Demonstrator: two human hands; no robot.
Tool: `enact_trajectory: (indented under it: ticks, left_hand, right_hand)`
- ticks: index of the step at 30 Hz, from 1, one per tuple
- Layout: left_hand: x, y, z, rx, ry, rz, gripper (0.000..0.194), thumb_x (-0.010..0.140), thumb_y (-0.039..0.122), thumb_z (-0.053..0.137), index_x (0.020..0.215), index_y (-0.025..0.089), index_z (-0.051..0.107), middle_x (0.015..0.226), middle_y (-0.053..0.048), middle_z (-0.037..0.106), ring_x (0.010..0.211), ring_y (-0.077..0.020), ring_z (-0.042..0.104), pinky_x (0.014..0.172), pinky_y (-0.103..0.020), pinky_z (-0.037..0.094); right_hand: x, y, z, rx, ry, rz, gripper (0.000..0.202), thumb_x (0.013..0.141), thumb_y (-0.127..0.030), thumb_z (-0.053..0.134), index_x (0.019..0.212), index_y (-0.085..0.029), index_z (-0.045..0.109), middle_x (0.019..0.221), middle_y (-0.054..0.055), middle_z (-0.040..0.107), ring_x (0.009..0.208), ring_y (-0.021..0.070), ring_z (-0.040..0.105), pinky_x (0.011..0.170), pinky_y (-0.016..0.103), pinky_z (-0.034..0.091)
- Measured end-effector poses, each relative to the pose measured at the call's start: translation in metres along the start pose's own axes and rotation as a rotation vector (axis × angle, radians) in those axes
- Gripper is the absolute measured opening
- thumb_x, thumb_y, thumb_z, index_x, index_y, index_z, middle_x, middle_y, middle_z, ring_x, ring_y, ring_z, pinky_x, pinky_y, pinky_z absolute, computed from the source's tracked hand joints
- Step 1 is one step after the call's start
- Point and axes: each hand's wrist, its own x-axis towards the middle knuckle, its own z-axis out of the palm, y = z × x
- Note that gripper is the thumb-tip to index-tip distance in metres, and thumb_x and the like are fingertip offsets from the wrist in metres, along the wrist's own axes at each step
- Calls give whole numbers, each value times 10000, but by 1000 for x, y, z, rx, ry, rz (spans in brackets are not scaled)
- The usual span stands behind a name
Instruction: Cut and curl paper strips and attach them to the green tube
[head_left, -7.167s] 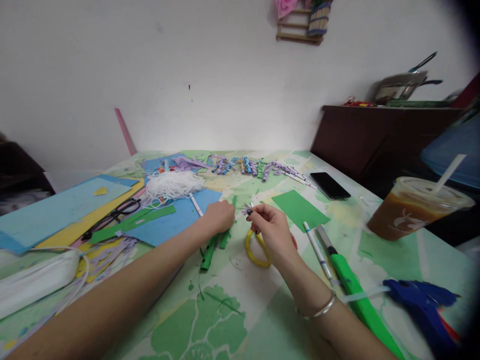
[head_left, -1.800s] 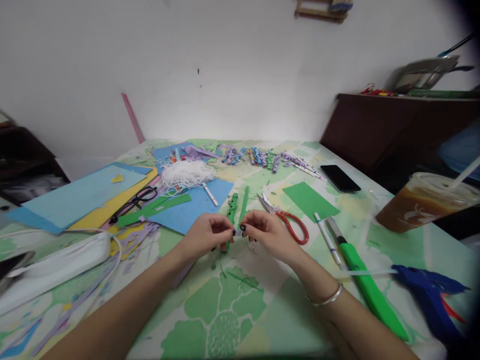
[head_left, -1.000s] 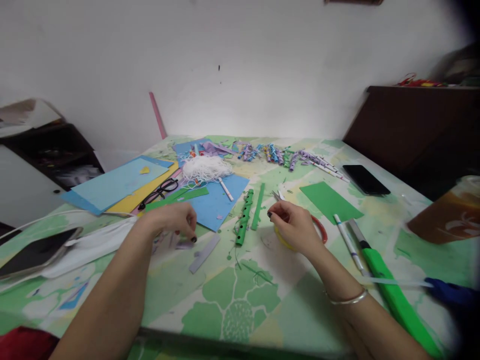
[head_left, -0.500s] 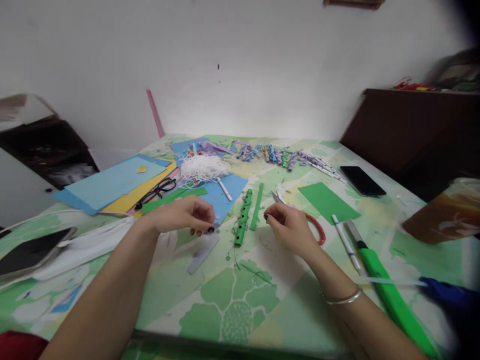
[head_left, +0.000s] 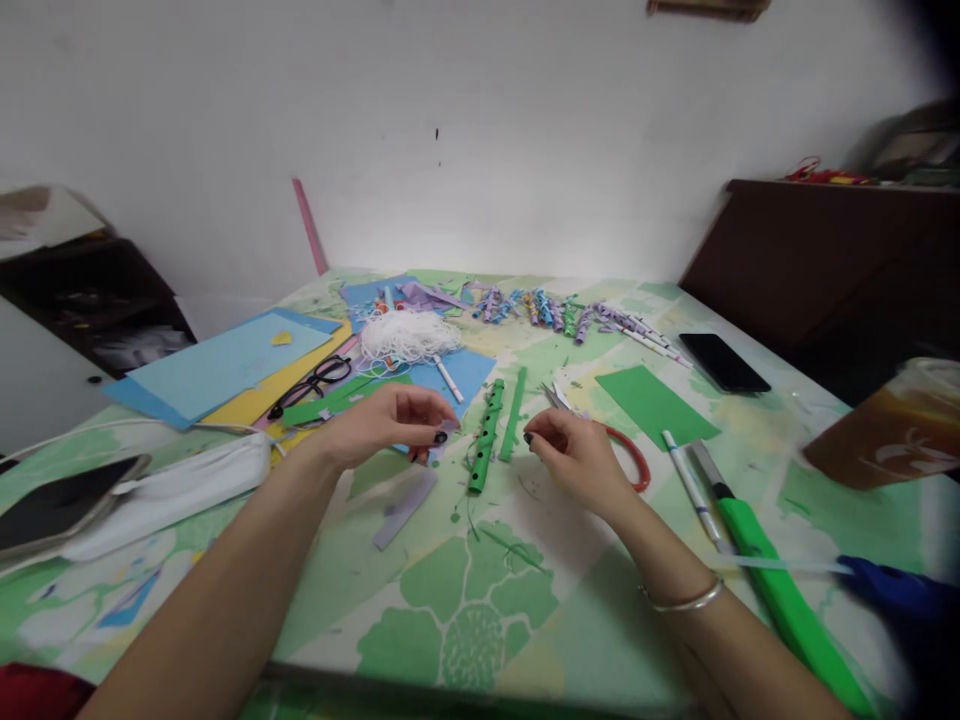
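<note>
A green rolled paper tube (head_left: 487, 437) with dark holes lies between my hands, beside a narrow green strip (head_left: 514, 414). Left of the tube, my left hand (head_left: 409, 425) is closed in a pinch on a small purple paper scrap (head_left: 444, 434). My right hand (head_left: 570, 445), right of the strip, has its thumb and fingertips together; whatever they hold, if anything, is too small to make out. It rests by red-handled scissors (head_left: 634, 455), partly covering them. A purple strip (head_left: 405, 512) lies below my left hand.
White yarn (head_left: 409, 340), glasses (head_left: 311, 385) and coloured sheets (head_left: 232, 360) lie left. Several curled paper pieces (head_left: 551, 310) are at the back. A green sheet (head_left: 652, 402), phone (head_left: 724, 362), marker (head_left: 690, 487), green cutter (head_left: 787, 600) and drink cup (head_left: 892, 425) stand or lie right.
My left hand has moved slightly right, towards the green tube, and a purple scrap now shows at its fingertips. My right hand has barely shifted.
</note>
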Motion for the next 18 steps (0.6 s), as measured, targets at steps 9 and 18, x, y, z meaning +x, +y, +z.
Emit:
enact_trajectory:
  ticks: [9,18]
  left_hand:
    - [-10,-8,-44,478,823,-168,280,714,298,530,932,171,653,683,-8,631,647,-155,606,626,-273,490]
    - [-6,-40,-82,860,1029,-410,358,666,206,568,1010,148,645,888,-91,668,886,-276,608,724,-340,423]
  right_hand:
    - [1,-1,-6,-215,47,47,138,771,-155,490,780,-187,623,690,0,661,644,142,588,612,245,388]
    - [4,7,-11,-641,-116,260,195,759,-149,486,865,-156,650,852,94,673,822,223,612,649,276,377]
